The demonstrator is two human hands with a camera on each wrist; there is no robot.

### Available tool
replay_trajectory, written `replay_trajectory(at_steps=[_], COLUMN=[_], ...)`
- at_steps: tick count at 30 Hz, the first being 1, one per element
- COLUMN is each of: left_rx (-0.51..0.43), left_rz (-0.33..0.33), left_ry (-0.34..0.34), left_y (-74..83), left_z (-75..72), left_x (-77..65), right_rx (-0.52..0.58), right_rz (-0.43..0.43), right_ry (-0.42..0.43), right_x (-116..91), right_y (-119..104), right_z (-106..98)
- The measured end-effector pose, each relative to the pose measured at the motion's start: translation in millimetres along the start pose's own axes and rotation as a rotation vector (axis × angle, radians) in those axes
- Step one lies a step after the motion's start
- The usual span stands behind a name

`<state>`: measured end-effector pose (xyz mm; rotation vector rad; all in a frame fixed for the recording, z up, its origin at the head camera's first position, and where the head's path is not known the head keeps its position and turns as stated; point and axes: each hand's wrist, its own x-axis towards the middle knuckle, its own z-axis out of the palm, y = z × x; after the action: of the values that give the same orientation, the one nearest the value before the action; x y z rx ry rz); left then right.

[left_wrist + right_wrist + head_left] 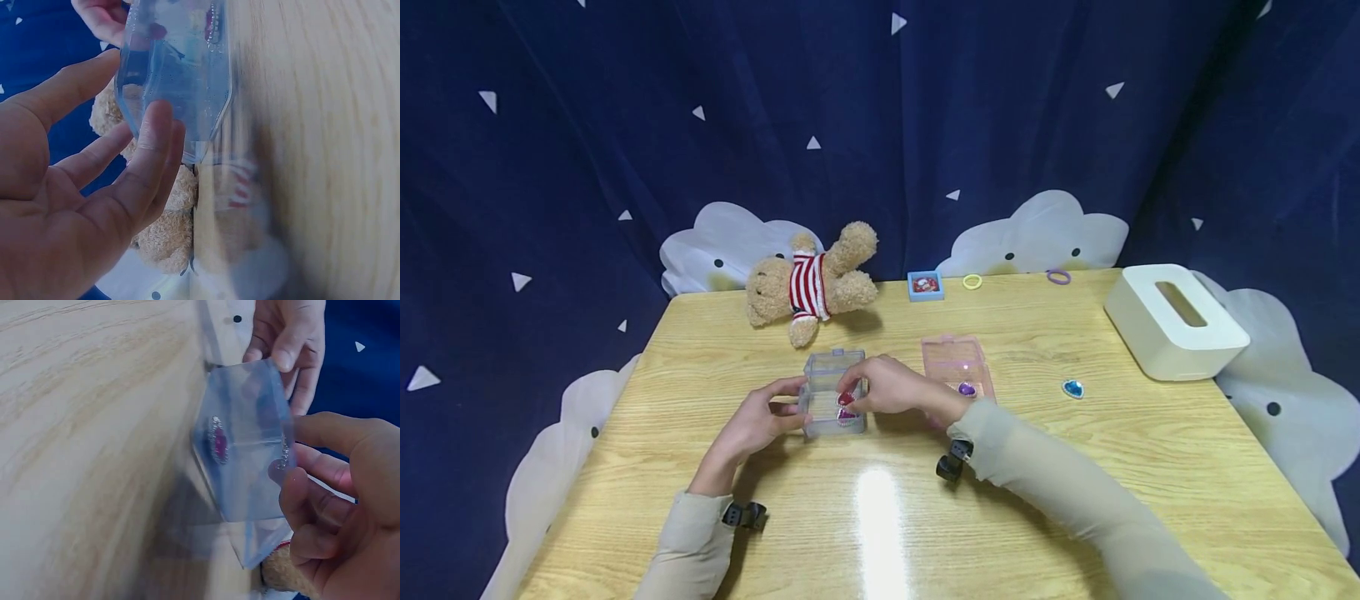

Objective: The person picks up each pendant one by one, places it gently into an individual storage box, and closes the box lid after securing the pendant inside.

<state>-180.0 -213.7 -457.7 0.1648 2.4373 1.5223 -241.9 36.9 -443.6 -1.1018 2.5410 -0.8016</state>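
Observation:
On the table a clear bluish plastic box [835, 427] stands with its lid [835, 360] raised at the back. My left hand [760, 421] holds the box by its left side, thumb and fingers spread along the wall. Over the box's right side, my right hand [883, 385] pinches a red gem [846, 399] with a silvery rim between thumb and fingers. A magenta gem [846, 415] lies inside, just nearer than the red one. Partly behind my right forearm, a pink clear box [955, 354] has its lid up and holds a purple gem [967, 389].
A blue jewelled piece [1073, 388] lies right of the pink box. Along the back are a teddy bear [808, 287], a small blue-framed square [926, 286], a yellow ring [972, 282] and a purple ring [1058, 277]. A white tissue box [1176, 321] stands at the right.

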Motion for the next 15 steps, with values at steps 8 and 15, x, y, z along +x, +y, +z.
replay_trajectory(at_steps=[8,15], left_rx=[0.005,0.002], left_rz=[-0.002,-0.016], left_ry=[-0.004,-0.001], left_y=[-1.4,-0.9], left_z=[-0.2,-0.1], left_x=[0.0,-0.3], right_rx=[-0.031,-0.084], right_rz=[0.042,0.095], right_ry=[-0.021,-0.026], right_x=[8.9,12.4], right_y=[-1.9,-5.8], right_z=[12.3,15.1])
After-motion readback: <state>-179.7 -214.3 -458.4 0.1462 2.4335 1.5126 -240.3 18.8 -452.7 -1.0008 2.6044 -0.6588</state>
